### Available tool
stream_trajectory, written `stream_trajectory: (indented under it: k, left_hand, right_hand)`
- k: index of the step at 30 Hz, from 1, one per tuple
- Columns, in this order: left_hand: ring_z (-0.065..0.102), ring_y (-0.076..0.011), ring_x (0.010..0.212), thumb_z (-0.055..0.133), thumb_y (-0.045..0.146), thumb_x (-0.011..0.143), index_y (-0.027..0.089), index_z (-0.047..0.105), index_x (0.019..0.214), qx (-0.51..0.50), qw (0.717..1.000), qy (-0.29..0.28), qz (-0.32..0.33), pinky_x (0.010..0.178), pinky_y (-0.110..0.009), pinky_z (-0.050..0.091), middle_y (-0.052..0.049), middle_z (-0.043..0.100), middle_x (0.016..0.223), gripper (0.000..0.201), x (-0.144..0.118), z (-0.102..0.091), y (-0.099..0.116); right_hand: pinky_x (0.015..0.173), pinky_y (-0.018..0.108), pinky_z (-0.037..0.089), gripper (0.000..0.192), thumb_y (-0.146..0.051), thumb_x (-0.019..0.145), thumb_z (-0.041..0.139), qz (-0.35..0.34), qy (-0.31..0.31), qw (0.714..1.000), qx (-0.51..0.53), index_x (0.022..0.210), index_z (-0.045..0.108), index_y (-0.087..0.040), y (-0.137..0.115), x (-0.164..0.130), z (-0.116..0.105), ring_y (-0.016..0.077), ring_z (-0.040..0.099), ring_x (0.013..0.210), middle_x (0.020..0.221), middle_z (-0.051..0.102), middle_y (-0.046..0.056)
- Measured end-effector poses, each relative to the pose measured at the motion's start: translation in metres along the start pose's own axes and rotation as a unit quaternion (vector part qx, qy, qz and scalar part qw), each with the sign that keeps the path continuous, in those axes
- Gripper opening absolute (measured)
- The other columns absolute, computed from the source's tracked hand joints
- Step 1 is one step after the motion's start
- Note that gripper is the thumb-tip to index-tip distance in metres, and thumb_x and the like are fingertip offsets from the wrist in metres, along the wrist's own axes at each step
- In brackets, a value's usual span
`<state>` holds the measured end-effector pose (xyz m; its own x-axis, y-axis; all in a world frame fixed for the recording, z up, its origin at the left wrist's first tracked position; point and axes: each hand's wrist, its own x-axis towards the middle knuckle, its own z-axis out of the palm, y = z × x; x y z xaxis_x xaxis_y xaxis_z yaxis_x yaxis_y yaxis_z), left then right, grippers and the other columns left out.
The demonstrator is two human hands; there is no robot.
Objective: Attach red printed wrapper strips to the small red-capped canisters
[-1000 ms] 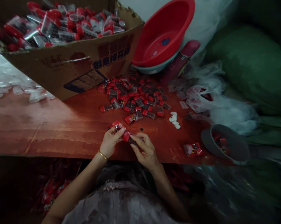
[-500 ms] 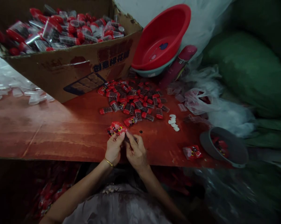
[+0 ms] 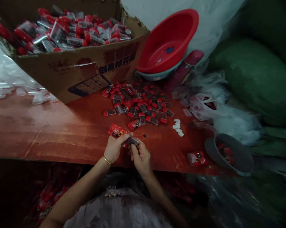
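Observation:
My left hand (image 3: 113, 149), a gold bangle at its wrist, is closed on a red printed packet (image 3: 117, 129) with yellow and black marks. Between my two hands lies a small clear container (image 3: 132, 141) with dark contents. The fingers of my right hand (image 3: 142, 158) are closed around its right end, while my left thumb rests by its other end. Whether the packet is joined to the container is hidden by the fingers. Just beyond, a pile of small red-capped clear containers (image 3: 143, 109) lies on the reddish table (image 3: 85, 136).
A cardboard box (image 3: 85, 66) full of larger red-capped containers stands at back left. Red basin (image 3: 157, 58) and dark red flask (image 3: 192, 58) lean at the back. White pieces (image 3: 178, 127), a red packet (image 3: 197, 158) and a grey bowl (image 3: 211, 152) lie right. Clear cups (image 3: 39, 97) sit left.
The clear container has come into sight between my hands, which have turned and spread slightly apart. The red packet now lies flatter to the left. The whole view has shifted a little.

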<state>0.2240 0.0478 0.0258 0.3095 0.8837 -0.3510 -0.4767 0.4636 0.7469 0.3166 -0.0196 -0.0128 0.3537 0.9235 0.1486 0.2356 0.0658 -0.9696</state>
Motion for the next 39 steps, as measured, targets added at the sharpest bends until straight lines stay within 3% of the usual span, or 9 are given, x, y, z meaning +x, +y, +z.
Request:
stream_trajectory:
  k: [8, 11, 15, 22, 25, 30, 33, 35, 39]
  left_hand:
    - [0.062, -0.0134, 0.065, 0.075, 0.042, 0.06, 0.013, 0.069, 0.078, 0.006, 0.999, -0.036, 0.005, 0.059, -0.022, 0.046, -0.005, 0.07, 0.074, 0.036, 0.001, 0.004, -0.009]
    - [0.054, -0.008, 0.047, 0.072, 0.048, 0.063, 0.012, 0.067, 0.079, 0.007, 1.0, -0.016, 0.007, 0.041, -0.018, 0.039, -0.003, 0.067, 0.065, 0.04, -0.001, 0.003, -0.012]
    - [0.041, -0.0059, 0.032, 0.065, 0.051, 0.07, 0.011, 0.066, 0.087, 0.034, 0.997, -0.062, -0.03, 0.029, -0.018, 0.031, 0.002, 0.059, 0.054, 0.044, -0.007, 0.003, -0.017]
    - [0.049, -0.0072, 0.049, 0.072, 0.044, 0.065, 0.013, 0.066, 0.086, 0.0, 0.997, -0.07, -0.026, 0.051, -0.022, 0.045, -0.002, 0.065, 0.069, 0.038, -0.01, -0.008, -0.011]
    - [0.053, -0.009, 0.055, 0.072, 0.044, 0.066, 0.012, 0.065, 0.076, -0.011, 0.997, -0.067, -0.048, 0.06, -0.025, 0.047, -0.003, 0.066, 0.072, 0.035, -0.013, -0.015, -0.014]
    - [0.065, -0.0154, 0.075, 0.071, 0.032, 0.071, 0.015, 0.065, 0.08, -0.048, 0.996, 0.007, -0.07, 0.074, -0.027, 0.05, -0.004, 0.07, 0.079, 0.02, -0.011, -0.041, 0.011]
    - [0.067, -0.0148, 0.079, 0.05, 0.036, 0.087, 0.017, 0.063, 0.081, -0.107, 0.982, 0.147, -0.054, 0.076, -0.027, 0.052, -0.004, 0.071, 0.081, 0.024, -0.004, -0.074, 0.046]
    - [0.067, -0.0128, 0.083, 0.035, 0.047, 0.091, 0.017, 0.062, 0.086, -0.163, 0.961, 0.223, 0.017, 0.075, -0.025, 0.052, -0.005, 0.071, 0.086, 0.04, 0.001, -0.096, 0.065]
    - [0.067, -0.0166, 0.087, 0.041, 0.058, 0.083, 0.014, 0.061, 0.094, -0.151, 0.969, 0.19, 0.057, 0.075, -0.028, 0.053, -0.009, 0.07, 0.093, 0.049, 0.004, -0.102, 0.069]
  right_hand:
    - [0.033, 0.016, 0.033, 0.022, -0.04, 0.084, 0.054, 0.064, 0.001, 0.994, 0.092, 0.085, 0.058, -0.018, -0.017, 0.007, 0.0, 0.0049, 0.042, 0.033, 0.049, 0.049, -0.008]
    - [0.033, 0.016, 0.034, 0.024, -0.041, 0.082, 0.055, 0.078, -0.016, 0.991, 0.109, 0.08, 0.057, -0.017, -0.019, 0.007, 0.002, 0.0049, 0.044, 0.032, 0.05, 0.052, -0.007]
    - [0.032, 0.016, 0.037, 0.027, -0.043, 0.08, 0.056, 0.087, -0.005, 0.992, 0.092, 0.082, 0.06, -0.017, -0.019, 0.008, 0.003, 0.0055, 0.044, 0.032, 0.049, 0.054, -0.006]
    - [0.035, 0.017, 0.04, 0.025, -0.042, 0.073, 0.062, 0.12, -0.104, 0.982, 0.107, 0.068, 0.055, -0.018, -0.017, 0.018, -0.006, 0.007, 0.05, 0.034, 0.05, 0.058, -0.005]
    - [0.037, 0.017, 0.038, 0.032, -0.043, 0.071, 0.064, 0.102, -0.099, 0.987, 0.077, 0.055, 0.05, -0.019, -0.012, 0.021, 0.003, 0.0066, 0.046, 0.035, 0.043, 0.052, -0.006]
    - [0.047, 0.019, 0.038, 0.032, -0.045, 0.073, 0.064, -0.012, -0.07, 0.995, -0.075, 0.056, 0.057, -0.019, -0.005, 0.029, 0.019, 0.0083, 0.051, 0.047, 0.051, 0.058, -0.004]
    - [0.056, 0.02, 0.041, 0.026, -0.043, 0.081, 0.056, -0.037, -0.058, 0.981, -0.181, 0.071, 0.064, -0.02, 0.004, 0.033, 0.006, 0.0109, 0.058, 0.056, 0.061, 0.064, -0.002]
    - [0.059, 0.022, 0.043, 0.027, -0.04, 0.086, 0.049, -0.024, -0.02, 0.967, -0.254, 0.077, 0.065, -0.02, 0.013, 0.035, -0.009, 0.0127, 0.06, 0.06, 0.065, 0.066, 0.0]
    - [0.07, 0.027, 0.047, 0.025, -0.027, 0.087, 0.045, -0.013, 0.026, 0.927, -0.375, 0.102, 0.063, -0.018, 0.026, 0.05, -0.029, 0.0175, 0.062, 0.079, 0.094, 0.068, 0.007]
